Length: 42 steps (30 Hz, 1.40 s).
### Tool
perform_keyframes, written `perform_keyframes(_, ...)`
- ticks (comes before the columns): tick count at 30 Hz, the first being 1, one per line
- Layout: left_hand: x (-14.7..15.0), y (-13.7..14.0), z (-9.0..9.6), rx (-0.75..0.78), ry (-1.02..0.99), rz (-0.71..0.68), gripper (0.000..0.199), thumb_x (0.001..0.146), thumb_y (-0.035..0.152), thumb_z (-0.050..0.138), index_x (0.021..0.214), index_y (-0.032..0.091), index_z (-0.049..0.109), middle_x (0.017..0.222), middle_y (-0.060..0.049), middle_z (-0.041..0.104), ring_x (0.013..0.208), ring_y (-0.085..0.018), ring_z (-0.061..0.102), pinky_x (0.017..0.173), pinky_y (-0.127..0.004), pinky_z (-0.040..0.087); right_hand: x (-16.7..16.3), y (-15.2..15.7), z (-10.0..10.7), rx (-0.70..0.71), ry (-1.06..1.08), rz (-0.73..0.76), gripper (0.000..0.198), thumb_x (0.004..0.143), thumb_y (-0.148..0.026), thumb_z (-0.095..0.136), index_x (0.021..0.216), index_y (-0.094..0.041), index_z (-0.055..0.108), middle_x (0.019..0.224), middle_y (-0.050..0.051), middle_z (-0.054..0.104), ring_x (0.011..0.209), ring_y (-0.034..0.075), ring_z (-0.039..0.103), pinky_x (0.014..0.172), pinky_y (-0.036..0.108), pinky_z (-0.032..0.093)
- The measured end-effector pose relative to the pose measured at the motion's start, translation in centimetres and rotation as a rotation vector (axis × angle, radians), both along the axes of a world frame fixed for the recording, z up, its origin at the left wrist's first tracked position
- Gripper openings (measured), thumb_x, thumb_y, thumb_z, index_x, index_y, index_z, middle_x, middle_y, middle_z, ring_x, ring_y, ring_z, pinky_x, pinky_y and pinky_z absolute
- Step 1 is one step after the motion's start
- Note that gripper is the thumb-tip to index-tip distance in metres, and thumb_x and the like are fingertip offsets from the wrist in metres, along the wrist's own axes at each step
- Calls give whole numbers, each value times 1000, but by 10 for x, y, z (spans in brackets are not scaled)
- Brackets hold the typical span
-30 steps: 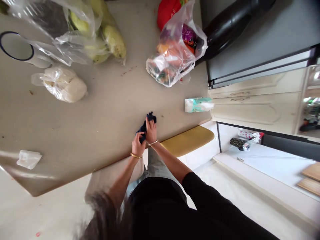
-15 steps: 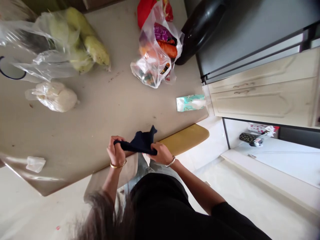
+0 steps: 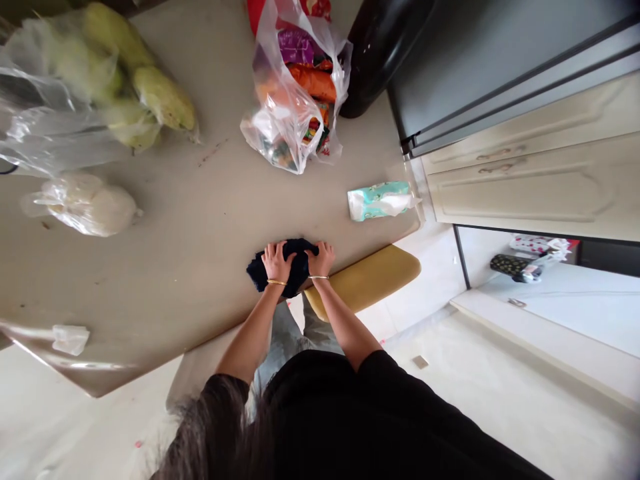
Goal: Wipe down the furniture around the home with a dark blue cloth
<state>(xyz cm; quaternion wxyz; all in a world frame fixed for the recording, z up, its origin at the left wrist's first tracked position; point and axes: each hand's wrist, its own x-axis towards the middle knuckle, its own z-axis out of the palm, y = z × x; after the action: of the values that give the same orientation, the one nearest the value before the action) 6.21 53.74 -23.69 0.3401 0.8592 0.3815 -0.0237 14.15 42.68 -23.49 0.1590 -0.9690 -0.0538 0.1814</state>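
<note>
A dark blue cloth [image 3: 299, 272] lies bunched on the table, close to its front edge. My left hand [image 3: 278, 263] is on top of the cloth's left part, thumb out to the side and fingers bent over the fabric. At the cloth's right edge, my right hand [image 3: 321, 260] grips it, with the thumb on the fabric and the fingertips partly hidden. Both hands are close together, palms down.
Beyond the cloth stands a plastic bag of colourful packets [image 3: 300, 100]. A tissue pack [image 3: 383, 200] lies to the right. Bagged green vegetables [image 3: 165, 97] and a bagged white round item [image 3: 97, 205] sit left. A yellow stool seat [image 3: 375, 280] touches the table's front edge.
The cloth, held stretched between both hands at the table's edge, has gone down onto the tabletop and is bunched. My hands have moved forward and closer together.
</note>
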Motion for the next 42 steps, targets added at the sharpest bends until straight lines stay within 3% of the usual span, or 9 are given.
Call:
perform_keyframes(4, 12, -15, -19, 66, 17, 10, 20, 95, 38, 62, 106, 23, 71, 109, -13, 69, 106, -34, 61, 94, -48, 44, 6, 1, -20, 42, -86, 47, 20, 96, -36, 65, 87, -18, 65, 97, 9, 70, 101, 28, 58, 85, 36, 39)
perform_keyframes(7, 28, -14, -29, 96, 1, 10, 22, 99, 38, 56, 102, 22, 72, 108, -12, 70, 104, -32, 61, 93, -46, 43, 16, 5, -30, 68, -131, 112, 25, 98, -41, 62, 87, -19, 65, 97, 9, 70, 100, 27, 59, 86, 36, 39)
perform_keyframes(14, 54, -8, -34, 169, -30, 38, 24, 101, 31, 49, 102, 18, 69, 110, -14, 69, 106, -32, 60, 92, -44, 41, 40, 18, -37, 90, -174, 192, 28, 104, -41, 51, 95, -19, 65, 103, 11, 71, 106, 27, 58, 88, 36, 37)
perform_keyframes(19, 25, -38, -20, 116, 0, -56, 20, 100, 25, 48, 98, 18, 67, 105, -13, 71, 105, -32, 60, 91, -41, 41, 19, -15, -18, 14, -19, 301, 28, 104, -42, 52, 98, -17, 65, 103, 12, 72, 106, 28, 58, 85, 35, 36)
perform_keyframes(24, -8, -68, -12, 40, 19, -31, 19, 99, 28, 49, 95, 19, 66, 103, -15, 71, 105, -32, 62, 90, -42, 42, 0, -46, -3, -67, 65, 401, 29, 103, -42, 52, 101, -16, 66, 105, 14, 73, 108, 29, 59, 87, 37, 37)
perform_keyframes(27, 7, -53, -16, 30, -6, -21, 22, 100, 30, 48, 96, 19, 66, 103, -16, 70, 106, -33, 62, 92, -44, 42, 11, -31, -7, -49, 0, 393, 33, 105, -43, 48, 103, -15, 65, 108, 15, 72, 109, 29, 58, 90, 39, 38)
perform_keyframes(32, 72, 8, -30, 73, -167, 45, 27, 102, 34, 45, 99, 17, 66, 104, -16, 68, 110, -34, 59, 99, -49, 40, 60, 30, -26, 33, -137, 345, 43, 107, -48, 39, 107, -14, 64, 108, 16, 68, 113, 30, 56, 95, 41, 39)
perform_keyframes(35, 86, 20, -33, 96, -188, 67, 24, 102, 31, 46, 100, 16, 65, 105, -15, 68, 111, -34, 58, 100, -49, 39, 76, 43, -30, 55, -160, 390, 44, 108, -49, 38, 108, -14, 63, 109, 16, 68, 112, 30, 56, 95, 41, 39)
perform_keyframes(42, 16, -42, -17, 38, -44, -60, 19, 100, 27, 49, 100, 18, 66, 102, -14, 71, 106, -34, 61, 91, -45, 41, 27, -25, -8, -77, -11, 572, 36, 106, -47, 46, 101, -15, 63, 100, 15, 72, 104, 28, 60, 87, 36, 37)
